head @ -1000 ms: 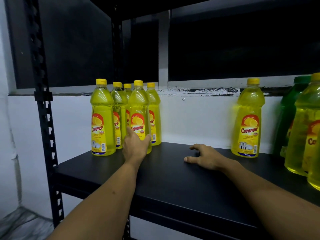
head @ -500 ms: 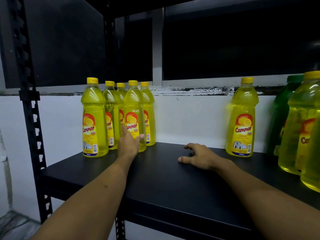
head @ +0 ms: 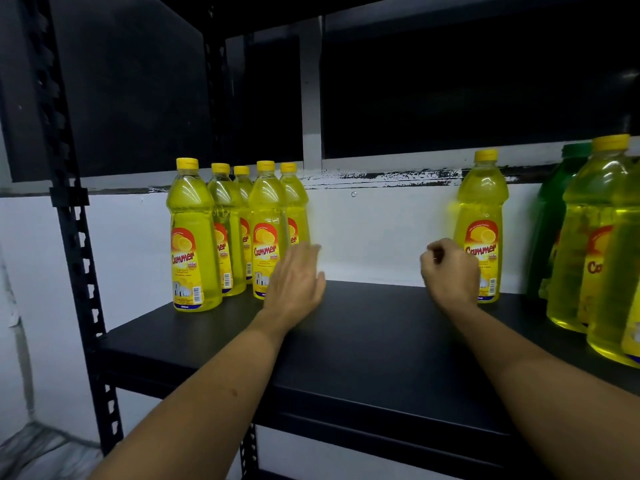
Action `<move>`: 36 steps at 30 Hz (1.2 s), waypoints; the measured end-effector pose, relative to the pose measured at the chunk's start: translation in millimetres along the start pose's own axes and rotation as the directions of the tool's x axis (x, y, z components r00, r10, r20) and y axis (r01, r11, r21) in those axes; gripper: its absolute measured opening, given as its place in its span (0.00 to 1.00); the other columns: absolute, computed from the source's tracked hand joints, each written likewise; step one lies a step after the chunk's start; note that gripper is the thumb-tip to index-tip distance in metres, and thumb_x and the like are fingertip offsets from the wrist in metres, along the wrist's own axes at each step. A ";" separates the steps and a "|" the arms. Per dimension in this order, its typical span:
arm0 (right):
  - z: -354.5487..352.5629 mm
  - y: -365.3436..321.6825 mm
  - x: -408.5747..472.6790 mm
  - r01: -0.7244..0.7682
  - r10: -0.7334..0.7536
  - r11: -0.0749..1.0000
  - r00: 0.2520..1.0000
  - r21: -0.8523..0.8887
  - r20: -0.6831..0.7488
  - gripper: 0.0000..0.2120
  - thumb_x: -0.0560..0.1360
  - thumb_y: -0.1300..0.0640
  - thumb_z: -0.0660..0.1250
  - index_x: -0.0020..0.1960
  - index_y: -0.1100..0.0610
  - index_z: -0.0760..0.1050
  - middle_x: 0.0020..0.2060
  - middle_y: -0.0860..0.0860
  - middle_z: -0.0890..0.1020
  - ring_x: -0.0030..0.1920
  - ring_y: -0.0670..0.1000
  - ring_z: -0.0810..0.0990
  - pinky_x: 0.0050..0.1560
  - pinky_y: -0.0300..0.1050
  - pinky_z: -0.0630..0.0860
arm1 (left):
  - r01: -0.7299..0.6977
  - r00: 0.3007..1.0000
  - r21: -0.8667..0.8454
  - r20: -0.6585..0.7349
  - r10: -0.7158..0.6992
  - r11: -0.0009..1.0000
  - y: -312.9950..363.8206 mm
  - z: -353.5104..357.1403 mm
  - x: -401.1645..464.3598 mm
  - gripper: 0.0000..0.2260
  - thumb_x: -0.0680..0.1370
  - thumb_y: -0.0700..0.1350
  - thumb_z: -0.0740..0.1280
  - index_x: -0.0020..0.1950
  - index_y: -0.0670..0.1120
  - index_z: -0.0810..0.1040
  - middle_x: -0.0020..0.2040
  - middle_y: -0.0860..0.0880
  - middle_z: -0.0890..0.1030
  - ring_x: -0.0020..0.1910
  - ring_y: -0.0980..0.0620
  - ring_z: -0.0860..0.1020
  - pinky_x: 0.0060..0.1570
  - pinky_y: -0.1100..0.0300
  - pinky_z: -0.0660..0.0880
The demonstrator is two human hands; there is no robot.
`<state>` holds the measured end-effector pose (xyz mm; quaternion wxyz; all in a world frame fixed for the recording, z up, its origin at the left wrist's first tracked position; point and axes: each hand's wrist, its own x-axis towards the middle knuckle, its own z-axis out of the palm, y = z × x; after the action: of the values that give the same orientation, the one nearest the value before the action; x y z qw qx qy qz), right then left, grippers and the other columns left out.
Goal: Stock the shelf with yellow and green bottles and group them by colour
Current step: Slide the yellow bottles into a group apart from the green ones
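Note:
Several yellow bottles with yellow caps stand grouped at the back left of the black shelf. My left hand hovers with straight fingers just right of that group, in front of its nearest bottle, holding nothing. A single yellow bottle stands at the back right. My right hand is raised in front of its lower part, fingers curled, empty. A green bottle stands further right, behind two large yellow bottles at the frame's edge.
The shelf's black perforated upright rises on the left. A white wall lies behind the bottles, with dark panels above. An upper shelf board overhangs. Bare shelf surface stretches between the two bottle groups.
My left hand has drifted right, away from the grouped bottles. My right hand lifted off the shelf and moved right toward the single yellow bottle, its fingers curling.

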<state>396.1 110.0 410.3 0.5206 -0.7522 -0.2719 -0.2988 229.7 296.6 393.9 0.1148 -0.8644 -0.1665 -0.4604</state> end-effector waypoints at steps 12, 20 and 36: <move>-17.7 43.8 13.2 -0.401 0.393 0.911 0.915 -0.097 -0.093 0.37 0.68 0.56 0.75 0.72 0.59 0.60 0.66 0.63 0.67 0.66 0.65 0.67 0.62 0.59 0.70 | 0.204 0.803 -0.167 0.592 -0.067 0.965 -3.3 21.7 -3.2 0.20 0.75 0.64 0.64 0.52 0.50 0.81 0.50 0.51 0.81 0.48 0.53 0.78 0.51 0.52 0.77; -14.9 59.0 20.5 -0.451 0.455 0.890 0.885 -0.062 0.095 0.38 0.70 0.51 0.76 0.70 0.57 0.58 0.61 0.60 0.75 0.59 0.63 0.76 0.55 0.54 0.75 | 0.194 0.813 -0.187 0.580 -0.051 0.963 -3.7 22.1 -1.8 0.18 0.75 0.63 0.64 0.49 0.50 0.81 0.46 0.53 0.81 0.46 0.54 0.78 0.48 0.53 0.77; 26.0 -7.0 -18.2 -0.020 -0.144 0.978 0.655 0.207 0.742 0.43 0.69 0.53 0.78 0.76 0.48 0.58 0.66 0.51 0.76 0.60 0.50 0.78 0.58 0.44 0.75 | 0.324 0.945 -0.281 0.140 -0.296 0.903 23.3 -16.4 3.0 0.37 0.72 0.68 0.65 0.74 0.48 0.64 0.67 0.48 0.76 0.62 0.45 0.77 0.57 0.48 0.76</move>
<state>383.1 135.0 394.1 0.4222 -0.7431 -0.5167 0.0505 228.0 270.0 404.4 -0.1006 -0.8548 -0.2350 -0.4516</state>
